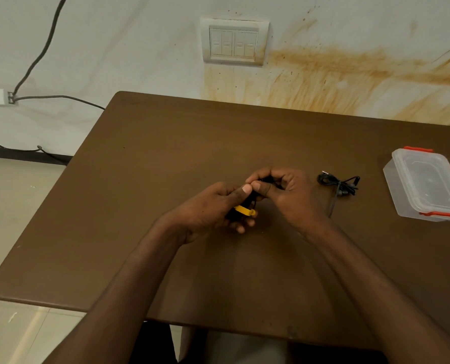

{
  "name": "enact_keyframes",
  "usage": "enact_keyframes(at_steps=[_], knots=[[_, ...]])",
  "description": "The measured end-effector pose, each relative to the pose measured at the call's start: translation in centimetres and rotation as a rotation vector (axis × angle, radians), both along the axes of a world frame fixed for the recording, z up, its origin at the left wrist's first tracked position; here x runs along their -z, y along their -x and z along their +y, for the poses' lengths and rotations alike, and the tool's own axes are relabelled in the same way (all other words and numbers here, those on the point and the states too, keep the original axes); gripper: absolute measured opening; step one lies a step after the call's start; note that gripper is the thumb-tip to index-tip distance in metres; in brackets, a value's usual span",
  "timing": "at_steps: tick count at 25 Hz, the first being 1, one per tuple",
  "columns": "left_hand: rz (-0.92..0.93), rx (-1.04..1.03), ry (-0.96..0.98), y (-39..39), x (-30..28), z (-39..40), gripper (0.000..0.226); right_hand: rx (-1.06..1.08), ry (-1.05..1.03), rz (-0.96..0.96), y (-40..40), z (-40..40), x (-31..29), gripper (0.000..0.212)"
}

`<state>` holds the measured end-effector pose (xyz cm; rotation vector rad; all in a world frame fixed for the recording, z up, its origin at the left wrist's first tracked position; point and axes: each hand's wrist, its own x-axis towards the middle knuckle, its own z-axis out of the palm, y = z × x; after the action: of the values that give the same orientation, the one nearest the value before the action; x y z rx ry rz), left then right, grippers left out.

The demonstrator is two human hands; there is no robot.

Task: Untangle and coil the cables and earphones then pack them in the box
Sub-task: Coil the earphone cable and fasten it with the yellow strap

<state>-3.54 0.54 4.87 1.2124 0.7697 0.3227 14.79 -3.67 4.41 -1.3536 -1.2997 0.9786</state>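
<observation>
1. While both hands, left (213, 206) and right (279, 190), pinch a black cable (250, 199) with a yellow tie (245, 211), coiling looks unfinished.
2. Earphones (339, 183) lie bundled right of the grip.
3. Box (428, 185) further right, lid on; nothing packed.

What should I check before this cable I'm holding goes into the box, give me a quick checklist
1. Both hands on the cable: left hand and right hand grip the black cable: ok.
2. Yellow tie fastened: cannot tell.
3. Cable fully coiled: cannot tell, hands hide it.
4. Box open: not ok, lid sits on.
5. Earphones bundled, on the table beside the box: ok.
</observation>
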Motion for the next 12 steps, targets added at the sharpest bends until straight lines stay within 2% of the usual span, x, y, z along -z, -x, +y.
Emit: enact_keyframes(at_steps=[12], knots=[[0.126, 0.020, -0.107, 0.08, -0.41, -0.12, 0.046, 0.010, -0.025, -0.022, 0.01, -0.10, -0.22, 0.017]])
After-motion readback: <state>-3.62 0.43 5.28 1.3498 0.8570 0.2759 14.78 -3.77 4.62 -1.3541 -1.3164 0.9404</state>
